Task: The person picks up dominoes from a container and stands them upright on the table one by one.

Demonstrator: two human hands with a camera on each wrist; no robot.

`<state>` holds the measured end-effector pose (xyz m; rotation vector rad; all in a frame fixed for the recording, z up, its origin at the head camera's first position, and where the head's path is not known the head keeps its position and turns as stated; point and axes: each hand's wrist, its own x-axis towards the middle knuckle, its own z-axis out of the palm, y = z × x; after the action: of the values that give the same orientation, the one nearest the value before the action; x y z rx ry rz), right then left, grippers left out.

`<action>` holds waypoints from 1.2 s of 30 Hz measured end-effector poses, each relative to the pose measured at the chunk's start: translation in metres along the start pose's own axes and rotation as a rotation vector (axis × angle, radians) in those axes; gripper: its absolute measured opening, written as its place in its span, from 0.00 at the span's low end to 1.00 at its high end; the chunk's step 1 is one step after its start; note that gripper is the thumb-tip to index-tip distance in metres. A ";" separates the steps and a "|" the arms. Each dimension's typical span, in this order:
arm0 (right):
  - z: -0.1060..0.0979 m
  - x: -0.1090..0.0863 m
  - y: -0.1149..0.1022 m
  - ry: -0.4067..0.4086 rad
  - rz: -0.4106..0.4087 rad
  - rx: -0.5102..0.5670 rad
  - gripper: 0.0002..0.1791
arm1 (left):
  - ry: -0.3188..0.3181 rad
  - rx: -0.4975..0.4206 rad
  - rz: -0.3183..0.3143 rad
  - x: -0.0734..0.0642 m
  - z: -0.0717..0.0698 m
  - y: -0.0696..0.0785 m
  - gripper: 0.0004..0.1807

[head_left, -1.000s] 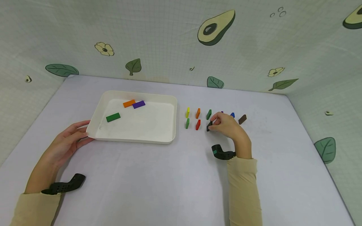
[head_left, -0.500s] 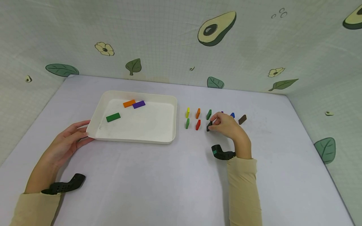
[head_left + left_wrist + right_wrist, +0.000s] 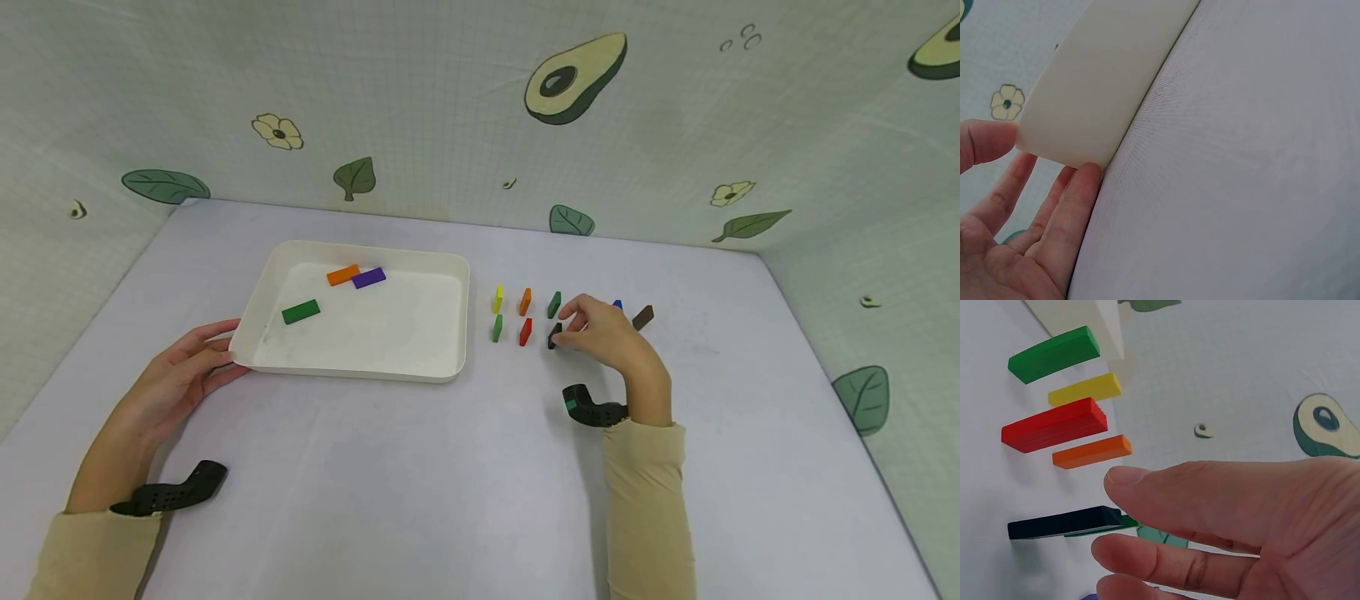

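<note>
My left hand (image 3: 176, 383) holds the near-left corner of a white tray (image 3: 360, 373), thumb at the rim and fingertips low on its wall in the left wrist view. Green (image 3: 301, 312), orange (image 3: 343, 275) and purple (image 3: 368, 277) domino blocks lie flat inside the tray. Over on the right, my right hand (image 3: 600, 333) is at a black domino block (image 3: 1063, 522) that stands upright. In the right wrist view, thumb and forefinger are spread either side of the block's top, with gaps showing. The hand covers other blocks behind it.
Left of my right hand stand yellow (image 3: 498, 299), orange (image 3: 525, 302), red (image 3: 526, 332) and several green dominoes, in two rows. Blue (image 3: 617, 306) and brown (image 3: 642, 317) ones are beyond it. A patterned cloth wall (image 3: 420, 125) rises behind the table (image 3: 420, 500).
My right hand has shifted very slightly, and the purple domino behind it is now hidden in the head view. The left hand and the tray have stayed put.
</note>
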<state>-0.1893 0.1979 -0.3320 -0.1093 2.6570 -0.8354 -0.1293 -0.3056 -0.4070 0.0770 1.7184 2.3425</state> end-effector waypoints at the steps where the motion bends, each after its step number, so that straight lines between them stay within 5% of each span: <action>1: -0.001 -0.001 -0.001 0.001 0.003 0.003 0.18 | 0.004 0.006 -0.002 0.000 0.000 0.000 0.21; 16: 0.007 -0.015 -0.031 0.066 -0.149 0.096 0.15 | 0.008 0.017 -0.006 0.000 0.000 -0.001 0.20; 36: 0.044 0.002 -0.078 0.134 -0.349 0.200 0.10 | -0.006 0.037 0.011 -0.002 0.000 -0.003 0.20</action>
<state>-0.1780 0.1094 -0.3217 -0.4937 2.6995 -1.2527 -0.1268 -0.3057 -0.4096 0.0998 1.7627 2.3159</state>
